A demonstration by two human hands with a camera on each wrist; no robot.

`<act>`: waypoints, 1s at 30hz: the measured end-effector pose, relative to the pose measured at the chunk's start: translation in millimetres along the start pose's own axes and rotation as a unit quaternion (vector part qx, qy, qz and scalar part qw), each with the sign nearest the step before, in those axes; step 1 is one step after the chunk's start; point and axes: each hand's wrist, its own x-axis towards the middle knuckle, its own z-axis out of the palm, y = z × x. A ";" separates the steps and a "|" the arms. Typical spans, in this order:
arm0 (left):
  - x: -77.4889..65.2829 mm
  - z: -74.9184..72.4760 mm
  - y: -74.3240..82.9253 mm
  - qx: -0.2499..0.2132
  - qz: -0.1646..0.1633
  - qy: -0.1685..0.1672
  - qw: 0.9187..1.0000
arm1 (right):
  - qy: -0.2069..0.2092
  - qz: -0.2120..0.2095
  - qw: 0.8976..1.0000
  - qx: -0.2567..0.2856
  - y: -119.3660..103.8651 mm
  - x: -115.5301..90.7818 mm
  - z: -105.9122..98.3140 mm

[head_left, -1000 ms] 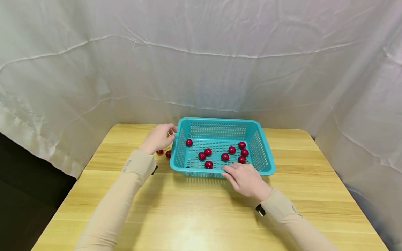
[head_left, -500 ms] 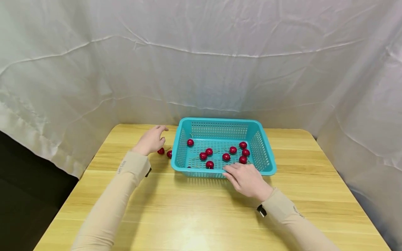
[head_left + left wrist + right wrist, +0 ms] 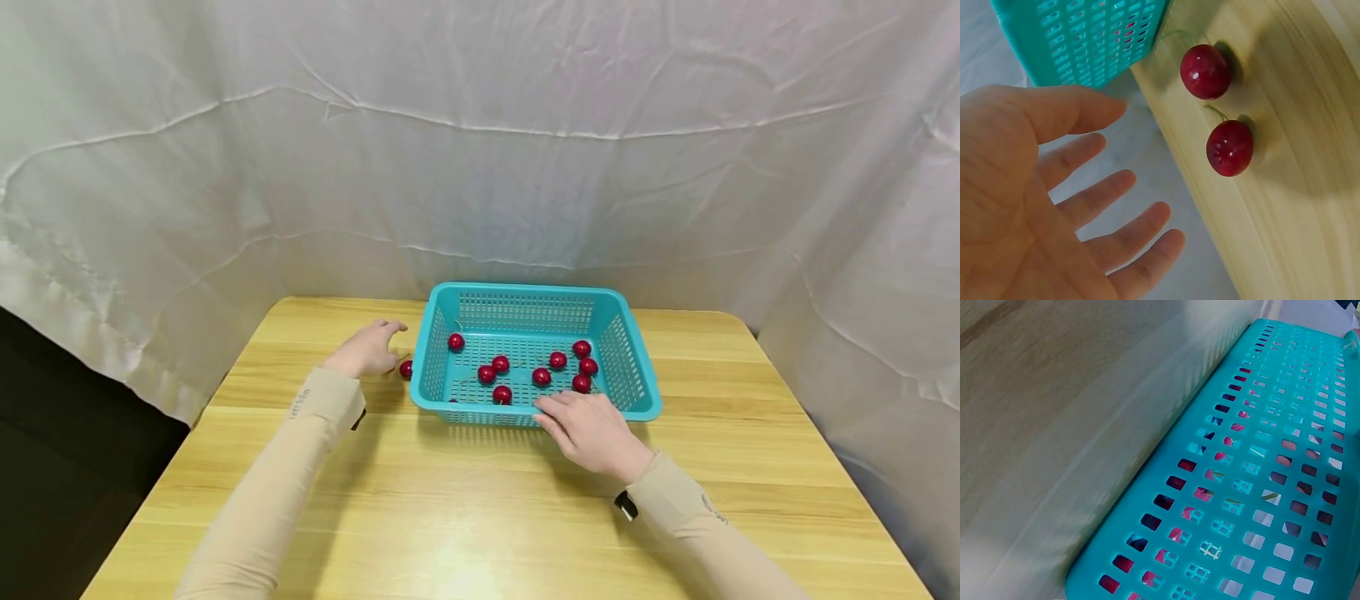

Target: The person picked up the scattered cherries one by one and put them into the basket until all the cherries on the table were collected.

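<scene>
A turquoise plastic basket (image 3: pixel 525 289) with perforated walls stands on the table, several dark red cherries (image 3: pixel 542 377) scattered over its floor. My right hand (image 3: pixel 592 429) grips its front rim, fingers over the edge and thumb outside. The right wrist view is filled by the basket's perforated side (image 3: pixel 1235 469), red showing through the holes. To the left of the basket, my left hand (image 3: pixel 365 348) hovers with its fingers spread. In the left wrist view, one stemmed cherry (image 3: pixel 1205 72) and a second cherry (image 3: pixel 1230 148) lie on the wood, apart from the fingertips (image 3: pixel 1172 240).
The light wooden table (image 3: pixel 450 508) ends close behind the basket. A pale curtain (image 3: pixel 480 192) hangs along the back and both sides. Dark space (image 3: pixel 67 467) lies beyond the table's left edge.
My left hand has moved left from the basket's left rim, then forward and down toward the loose cherries, covering one in the head view. The right hand has stayed on the front rim.
</scene>
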 end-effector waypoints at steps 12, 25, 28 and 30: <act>2.7 7.0 4.4 -0.017 -0.016 -0.025 0.999 | -0.007 0.002 1.000 0.001 -0.2 0.4 -1.6; 5.4 12.1 6.3 -0.009 -0.027 -0.058 0.998 | -0.006 0.003 1.000 0.004 -0.4 0.8 -1.4; 7.7 14.2 5.7 -0.001 -0.022 -0.061 0.998 | -0.005 0.004 1.000 0.004 -0.6 0.7 -1.6; 8.8 15.5 5.7 0.008 -0.019 -0.066 0.998 | -0.006 0.005 1.000 0.003 -0.5 0.5 -1.8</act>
